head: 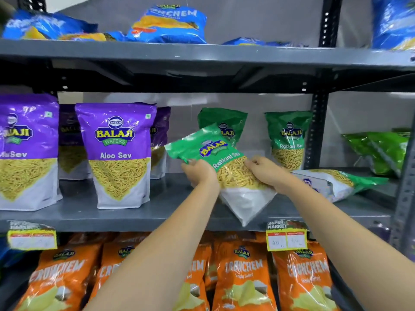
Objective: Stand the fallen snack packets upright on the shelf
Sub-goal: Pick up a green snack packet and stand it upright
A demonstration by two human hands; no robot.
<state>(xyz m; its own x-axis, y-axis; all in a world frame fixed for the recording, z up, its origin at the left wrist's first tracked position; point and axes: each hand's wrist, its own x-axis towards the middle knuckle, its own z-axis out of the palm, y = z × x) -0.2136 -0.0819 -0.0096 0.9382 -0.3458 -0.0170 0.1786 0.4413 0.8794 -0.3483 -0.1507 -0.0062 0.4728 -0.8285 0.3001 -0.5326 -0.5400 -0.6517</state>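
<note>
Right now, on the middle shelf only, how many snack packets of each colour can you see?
Purple Aloo Sev foil packets: 4, all upright
Green Ratlami Sev foil packets: 4 (2 upright, 1 tilted in both hands, 1 lying flat)
Total: 8, leaving out the blurred green bags in the next bay.

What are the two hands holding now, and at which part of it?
Both hands hold one green Ratlami Sev packet, tilted above the middle shelf. The left hand grips its left edge; the right hand grips its right side, both around mid-height.
</note>
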